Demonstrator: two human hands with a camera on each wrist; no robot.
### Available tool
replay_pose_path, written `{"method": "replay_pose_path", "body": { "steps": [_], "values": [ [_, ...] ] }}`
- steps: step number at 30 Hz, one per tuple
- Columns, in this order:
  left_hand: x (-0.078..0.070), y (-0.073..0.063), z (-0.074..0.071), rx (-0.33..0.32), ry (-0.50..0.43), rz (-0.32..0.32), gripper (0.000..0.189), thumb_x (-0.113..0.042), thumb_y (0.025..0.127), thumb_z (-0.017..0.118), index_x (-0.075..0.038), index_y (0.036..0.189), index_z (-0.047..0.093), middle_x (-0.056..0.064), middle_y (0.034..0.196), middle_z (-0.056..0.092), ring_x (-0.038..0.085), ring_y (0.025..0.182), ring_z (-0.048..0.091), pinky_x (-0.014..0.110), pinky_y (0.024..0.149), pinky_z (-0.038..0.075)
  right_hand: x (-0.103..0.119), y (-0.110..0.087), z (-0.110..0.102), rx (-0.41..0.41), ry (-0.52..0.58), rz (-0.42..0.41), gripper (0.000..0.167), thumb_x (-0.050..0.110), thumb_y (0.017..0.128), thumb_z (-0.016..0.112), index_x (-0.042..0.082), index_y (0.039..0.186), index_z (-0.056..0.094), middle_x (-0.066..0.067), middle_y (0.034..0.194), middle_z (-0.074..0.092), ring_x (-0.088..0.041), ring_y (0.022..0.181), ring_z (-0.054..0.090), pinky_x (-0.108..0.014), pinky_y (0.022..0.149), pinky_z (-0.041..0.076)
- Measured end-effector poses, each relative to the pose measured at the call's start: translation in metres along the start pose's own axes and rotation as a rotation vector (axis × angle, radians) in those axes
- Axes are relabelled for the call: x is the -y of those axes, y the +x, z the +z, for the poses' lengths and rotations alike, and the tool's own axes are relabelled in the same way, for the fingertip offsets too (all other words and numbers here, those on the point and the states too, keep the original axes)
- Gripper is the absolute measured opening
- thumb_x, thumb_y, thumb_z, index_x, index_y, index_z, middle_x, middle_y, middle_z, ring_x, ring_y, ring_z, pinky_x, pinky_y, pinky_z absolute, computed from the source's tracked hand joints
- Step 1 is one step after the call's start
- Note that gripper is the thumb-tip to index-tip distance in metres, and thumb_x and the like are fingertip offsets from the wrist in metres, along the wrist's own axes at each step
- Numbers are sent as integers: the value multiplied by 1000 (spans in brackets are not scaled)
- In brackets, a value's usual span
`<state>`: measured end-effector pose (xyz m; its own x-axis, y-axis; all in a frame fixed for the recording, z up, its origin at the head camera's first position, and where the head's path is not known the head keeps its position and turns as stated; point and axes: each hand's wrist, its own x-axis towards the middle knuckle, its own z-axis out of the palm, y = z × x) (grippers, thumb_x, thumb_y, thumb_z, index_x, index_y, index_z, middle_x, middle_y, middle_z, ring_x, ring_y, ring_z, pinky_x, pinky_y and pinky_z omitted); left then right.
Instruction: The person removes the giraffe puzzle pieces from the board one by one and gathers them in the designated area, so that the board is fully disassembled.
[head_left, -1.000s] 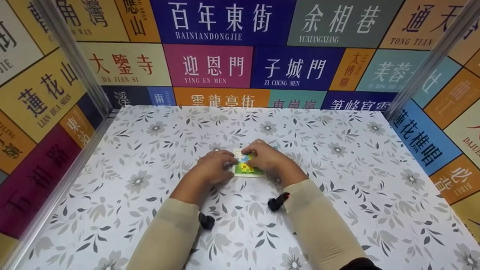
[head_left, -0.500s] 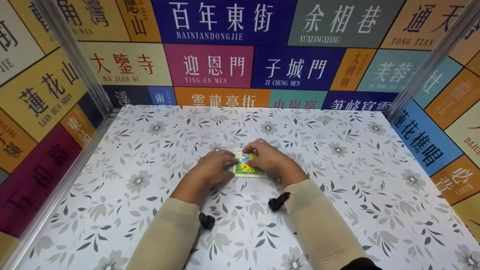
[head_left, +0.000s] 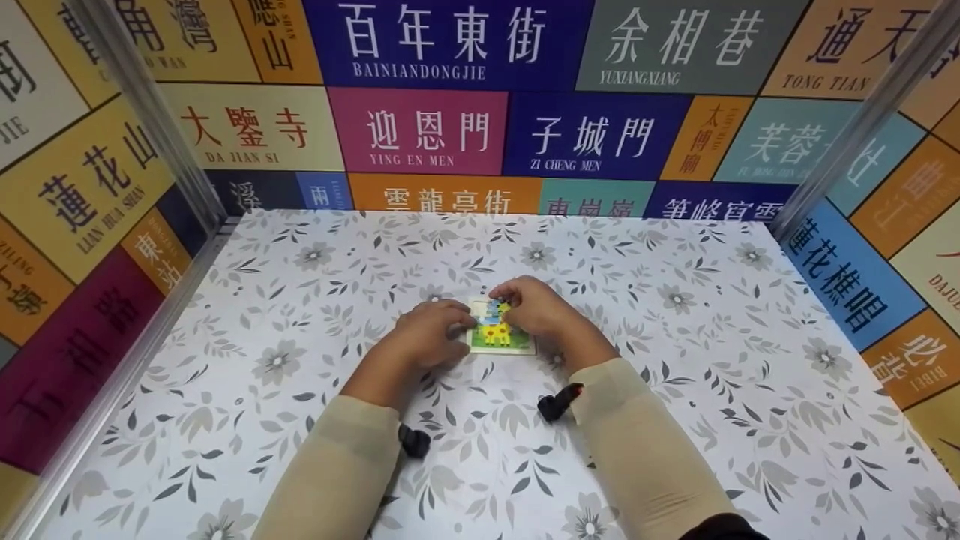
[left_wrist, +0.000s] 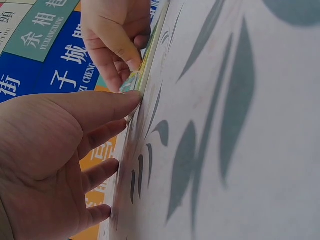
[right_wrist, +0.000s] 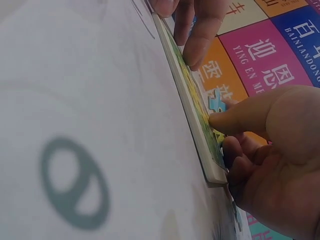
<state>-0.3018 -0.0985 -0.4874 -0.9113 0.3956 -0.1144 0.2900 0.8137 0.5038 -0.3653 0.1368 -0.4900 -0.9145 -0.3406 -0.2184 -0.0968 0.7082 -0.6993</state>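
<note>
A small jigsaw puzzle board [head_left: 499,348] with a pale rim lies mid-table, showing a yellow spotted giraffe on green. My left hand [head_left: 429,334] rests at its left end. In the left wrist view, the left thumb [left_wrist: 120,101] touches the board's edge and the other fingers lie fairly straight beside it. My right hand [head_left: 538,309] is over the board's upper right, thumb and fingers pinching a blue and yellow puzzle piece [right_wrist: 216,101]. The piece stands tilted up from the board [right_wrist: 192,112] in the right wrist view. Part of the tray's upper left [head_left: 480,306] shows plain and pale.
White cloth with grey leaves and flowers covers the table [head_left: 300,450]. Behind it rises a wall of coloured sign panels [head_left: 420,135], with more panels at both sides. Each sleeve carries a small black camera [head_left: 414,442] near the wrist.
My right hand has shifted slightly to the right and lifted a little with the puzzle piece, uncovering more of the giraffe picture. My left hand has stayed in place.
</note>
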Motion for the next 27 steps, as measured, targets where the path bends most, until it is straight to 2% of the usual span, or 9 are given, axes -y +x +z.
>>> {"method": "replay_pose_path", "body": {
  "steps": [3,10,18,23,27],
  "values": [
    [0,0,0,-6,-1,3,43,-29,94,78,-25,136,72,-4,159,57,33,155,44,67,126,32,-1,-1,-1,-12,5,-10,37,5,97,68,25,128,73,-6,125,65,-25,110,59,-42,98,51],
    [-1,0,-1,-2,16,-20,43,-31,95,77,-27,138,71,-7,161,55,31,157,42,65,128,30,-5,-3,-4,-40,67,-56,32,9,101,64,24,126,78,-7,130,71,-28,125,65,-49,110,52],
    [-3,0,0,11,12,-40,44,-30,96,77,-27,139,71,-6,161,54,31,159,39,62,130,28,-7,-6,-14,-59,127,-41,29,13,103,64,22,127,78,-6,126,72,-24,119,66,-43,105,56],
    [-3,0,0,9,-2,-51,44,-30,96,77,-28,139,71,-8,162,54,32,161,36,62,132,26,-9,-11,-32,-92,138,-35,28,22,108,63,21,133,75,-6,131,70,-26,119,69,-42,96,59],
    [-2,0,1,4,-15,-50,44,-29,96,78,-28,139,71,-8,162,54,31,161,36,61,132,24,-18,-13,-47,-140,169,-17,31,23,107,64,19,137,73,-5,134,69,-26,123,65,-42,95,57]
  ]
}}
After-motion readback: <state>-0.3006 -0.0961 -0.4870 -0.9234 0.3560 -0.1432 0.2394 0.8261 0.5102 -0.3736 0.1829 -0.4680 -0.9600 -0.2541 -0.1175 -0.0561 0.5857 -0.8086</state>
